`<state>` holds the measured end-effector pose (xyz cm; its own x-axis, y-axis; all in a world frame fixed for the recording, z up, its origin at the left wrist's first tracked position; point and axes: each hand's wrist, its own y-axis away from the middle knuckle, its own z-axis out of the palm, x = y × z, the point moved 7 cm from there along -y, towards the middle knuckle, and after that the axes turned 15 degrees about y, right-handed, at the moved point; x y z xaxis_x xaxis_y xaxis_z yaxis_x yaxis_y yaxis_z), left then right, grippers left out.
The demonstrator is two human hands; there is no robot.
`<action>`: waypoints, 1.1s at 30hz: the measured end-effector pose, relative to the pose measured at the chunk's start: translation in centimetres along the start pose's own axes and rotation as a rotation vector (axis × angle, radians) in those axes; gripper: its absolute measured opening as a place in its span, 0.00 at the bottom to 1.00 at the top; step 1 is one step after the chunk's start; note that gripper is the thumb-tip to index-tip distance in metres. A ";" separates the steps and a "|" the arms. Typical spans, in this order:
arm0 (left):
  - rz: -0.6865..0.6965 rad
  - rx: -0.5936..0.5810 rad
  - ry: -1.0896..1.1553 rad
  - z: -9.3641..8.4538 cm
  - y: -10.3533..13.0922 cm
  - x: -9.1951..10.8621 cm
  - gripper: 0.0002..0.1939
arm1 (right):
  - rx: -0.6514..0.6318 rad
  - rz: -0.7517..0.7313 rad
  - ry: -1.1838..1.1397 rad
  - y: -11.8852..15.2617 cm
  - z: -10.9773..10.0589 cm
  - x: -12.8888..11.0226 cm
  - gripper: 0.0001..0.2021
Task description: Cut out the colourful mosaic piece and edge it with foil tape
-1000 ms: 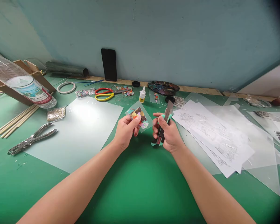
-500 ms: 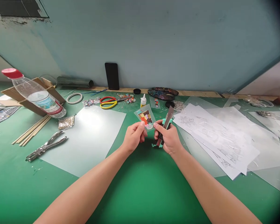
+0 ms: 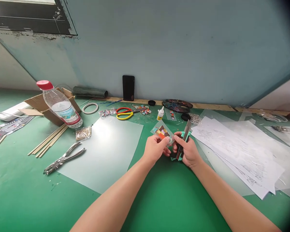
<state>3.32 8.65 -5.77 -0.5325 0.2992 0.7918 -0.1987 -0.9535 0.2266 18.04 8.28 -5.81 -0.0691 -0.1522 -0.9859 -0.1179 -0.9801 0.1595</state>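
Note:
My left hand (image 3: 157,147) pinches a small clear plastic piece with a colourful collage (image 3: 161,132) between thumb and fingers. Close beside it, my right hand (image 3: 187,146) is wrapped round a teal and black utility knife (image 3: 183,141), its metal end pointing up and away from me. The right thumb and fingertips are near the right edge of the clear piece; whether they touch it I cannot tell. Behind the hands stands a small glue bottle (image 3: 160,114) with a white top.
Left lie a frosted sheet (image 3: 103,154), silver pliers (image 3: 62,158), wooden sticks (image 3: 48,140), a tilted water bottle (image 3: 62,111) and red-yellow scissors (image 3: 124,113). Printed papers (image 3: 239,154) cover the right. A black phone (image 3: 128,87) leans on the wall.
The view has turned left, so things appear further right. The collage piece is tilted more, and my left hand covers more of its lower part. Both hands keep their hold.

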 end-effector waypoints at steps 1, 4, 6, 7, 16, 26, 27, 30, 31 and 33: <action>-0.006 0.022 0.028 -0.2 -0.1 0.0 0.17 | -0.006 -0.008 -0.035 -0.2 -0.1 0.0 0.21; -0.016 0.062 0.103 -0.7 -0.4 0.0 0.16 | -0.031 -0.013 -0.111 -0.7 -0.3 0.2 0.20; -0.030 0.053 0.134 -0.8 -0.6 0.0 0.17 | -0.050 -0.013 -0.130 -0.9 -0.5 0.3 0.20; -0.041 0.040 0.143 -0.8 -0.7 -0.1 0.17 | -0.063 -0.018 -0.133 -0.9 -0.4 0.3 0.19; -0.085 -0.009 0.222 -0.8 -1.4 -0.6 0.16 | -0.053 -0.051 -0.082 -0.6 0.1 -0.4 0.22; -0.062 -0.054 0.170 -0.6 -0.6 -0.1 0.23 | -0.027 -0.108 -0.128 0.6 -0.1 -0.5 0.25; -0.059 -0.056 0.162 -0.5 -0.5 -0.1 0.23 | -0.032 -0.110 -0.134 0.7 0.0 -0.6 0.24; -0.039 -0.055 0.156 -0.4 -0.5 0.0 0.23 | -0.048 -0.115 -0.147 0.8 0.2 -0.7 0.22; -0.032 -0.052 0.159 -0.5 -0.5 0.0 0.23 | -0.051 -0.111 -0.151 0.9 0.2 -0.7 0.22; -0.019 -0.046 0.167 -0.5 -0.4 0.0 0.23 | -0.055 -0.095 -0.158 1.0 0.2 -0.6 0.22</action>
<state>2.97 9.08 -6.20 -0.6565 0.3228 0.6818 -0.2455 -0.9461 0.2115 17.78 7.45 -5.08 -0.2159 -0.0412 -0.9755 -0.0775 -0.9952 0.0591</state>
